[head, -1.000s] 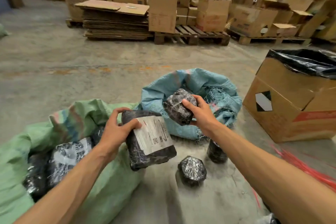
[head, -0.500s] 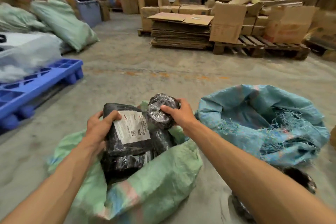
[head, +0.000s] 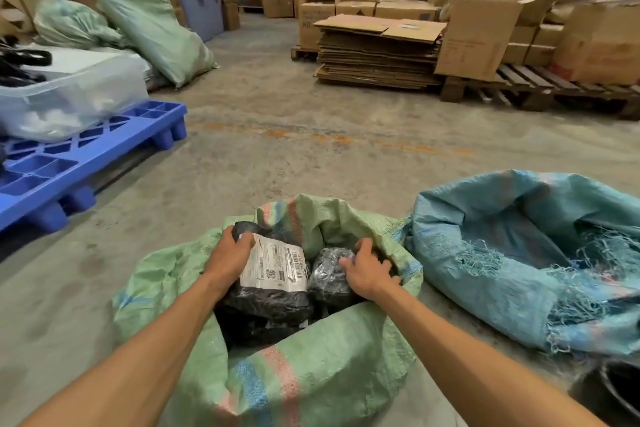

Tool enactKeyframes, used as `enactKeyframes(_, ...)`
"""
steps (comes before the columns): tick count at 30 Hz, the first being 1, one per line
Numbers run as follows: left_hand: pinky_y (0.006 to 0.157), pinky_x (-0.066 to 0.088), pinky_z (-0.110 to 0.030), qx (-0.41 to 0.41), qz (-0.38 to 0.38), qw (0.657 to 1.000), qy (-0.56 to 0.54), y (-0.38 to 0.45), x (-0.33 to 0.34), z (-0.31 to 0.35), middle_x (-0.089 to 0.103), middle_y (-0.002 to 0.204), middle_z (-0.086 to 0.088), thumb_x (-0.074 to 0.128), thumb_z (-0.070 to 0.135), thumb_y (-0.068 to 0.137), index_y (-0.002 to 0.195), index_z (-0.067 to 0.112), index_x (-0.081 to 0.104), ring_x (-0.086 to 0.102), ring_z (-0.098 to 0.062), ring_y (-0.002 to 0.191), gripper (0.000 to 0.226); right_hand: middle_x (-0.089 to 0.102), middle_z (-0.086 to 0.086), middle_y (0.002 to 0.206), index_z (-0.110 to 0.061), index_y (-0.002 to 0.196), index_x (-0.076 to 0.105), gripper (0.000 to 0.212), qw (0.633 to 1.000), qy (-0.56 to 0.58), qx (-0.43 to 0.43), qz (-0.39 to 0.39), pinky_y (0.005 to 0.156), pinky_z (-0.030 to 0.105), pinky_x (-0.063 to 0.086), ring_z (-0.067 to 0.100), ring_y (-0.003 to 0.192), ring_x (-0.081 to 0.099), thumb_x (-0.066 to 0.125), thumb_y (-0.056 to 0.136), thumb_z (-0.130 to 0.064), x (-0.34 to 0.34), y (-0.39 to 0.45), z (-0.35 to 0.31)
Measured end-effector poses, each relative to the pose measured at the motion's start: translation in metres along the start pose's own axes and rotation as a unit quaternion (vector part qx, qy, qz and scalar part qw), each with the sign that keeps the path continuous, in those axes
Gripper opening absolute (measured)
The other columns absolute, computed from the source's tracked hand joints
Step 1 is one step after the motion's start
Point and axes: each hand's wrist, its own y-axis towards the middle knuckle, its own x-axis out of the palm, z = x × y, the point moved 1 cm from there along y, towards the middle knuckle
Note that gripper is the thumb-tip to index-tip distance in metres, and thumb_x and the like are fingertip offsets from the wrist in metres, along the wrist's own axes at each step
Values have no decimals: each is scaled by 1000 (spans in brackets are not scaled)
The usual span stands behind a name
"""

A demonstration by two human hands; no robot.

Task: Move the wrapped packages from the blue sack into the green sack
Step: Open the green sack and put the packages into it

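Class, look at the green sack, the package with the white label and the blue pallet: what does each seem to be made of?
Green sack: woven plastic, matte; a fine weave shows.
Package: black plastic film, glossy and crinkled; its label looks like printed paper.
Blue pallet: moulded hard plastic, smooth, with ribbed cells.

Two arms in shot, both reaching from the near side of the green sack. Left forearm: bare all the way back to the frame edge, skin only, slim and long. Right forearm: the same, bare up to the bottom corner. Left hand, over the sack's mouth, is bare too, knuckles showing. Right hand, beside it at the sack's right rim, is bare as well, its back and knuckles towards the camera.
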Motion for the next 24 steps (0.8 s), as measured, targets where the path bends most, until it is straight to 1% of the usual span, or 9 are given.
enactKeyframes(3, 66, 38, -34, -7, -23, 1000, -17, 4, -1, 2, 58, 87, -7, 39, 34, 95, 120, 5, 53, 51, -21, 76, 40, 29, 11, 152, -31, 131, 34, 32, 996, -78, -20, 23, 109, 61, 17, 39, 141, 18, 35, 102, -44, 6, -1, 2)
enactKeyframes(7, 59, 29, -32, 10, -32, 999, -37, 3, 9, 6, 46, 78, -2, 39, 27, 98, 96, 10, 47, 40, -16, 65, 19, 25, 13, 153, -39, 135, 33, 33, 991, -124, -20, 45, 107, 62, 17, 39, 141, 17, 30, 102, -46, 6, -3, 5)
enactKeyframes(8, 59, 30, -32, 6, -33, 998, -44, 2, 14, 2, 50, 82, -3, 40, 28, 98, 98, 9, 48, 42, -16, 66, 20, 28, 13, 151, -39, 134, 33, 33, 990, -127, -18, 51, 106, 62, 19, 38, 139, 20, 29, 102, -45, 4, -3, 7)
enactKeyframes(10, 74, 38, -34, -24, -42, 998, -44, -2, 30, -11, 59, 111, -10, 39, 34, 98, 123, 7, 46, 52, -21, 86, 37, 35, 13, 144, -35, 133, 34, 31, 987, -139, -18, 84, 102, 60, 26, 37, 133, 28, 29, 103, -42, -3, -6, 13)
enactKeyframes(12, 101, 35, -42, -44, -41, 998, 23, -8, 47, -28, 46, 142, -16, 33, 38, 100, 146, 11, 29, 47, -34, 122, 53, 41, 14, 136, -31, 132, 33, 29, 978, -155, -34, 132, 96, 57, 35, 36, 124, 39, 31, 104, -38, -11, -8, 22)
enactKeyframes(14, 117, 20, -45, -36, -29, 996, 81, -11, 57, -38, 27, 157, -13, 27, 36, 102, 153, 14, 21, 29, -35, 141, 56, 45, 12, 130, -28, 131, 36, 30, 974, -147, -62, 161, 92, 54, 43, 34, 116, 47, 35, 103, -40, -16, -10, 31)
enactKeyframes(16, 120, 12, -45, -25, -36, 992, 120, -10, 59, -37, 14, 162, -10, 24, 32, 103, 156, 14, 17, 21, -33, 146, 56, 52, 7, 122, -27, 124, 44, 32, 972, -131, -90, 171, 90, 50, 48, 29, 109, 53, 41, 100, -48, -21, -11, 35)
enactKeyframes(20, 121, 12, -46, -20, -54, 986, 154, -3, 55, -34, 16, 162, -12, 29, 26, 102, 156, 8, 12, 21, -33, 147, 60, 59, -1, 114, -25, 121, 57, 46, 972, -137, -109, 159, 86, 41, 52, 22, 101, 60, 48, 93, -59, -29, -13, 38)
enactKeyframes(24, 115, 25, -51, 25, -26, 990, 138, -20, 56, -15, 29, 154, -12, 46, 27, 95, 150, 16, 31, 34, -35, 137, 58, 68, -4, 105, -24, 116, 65, 29, 960, -65, -189, 195, 85, 40, 55, 15, 92, 65, 52, 97, -41, -43, -28, 38)
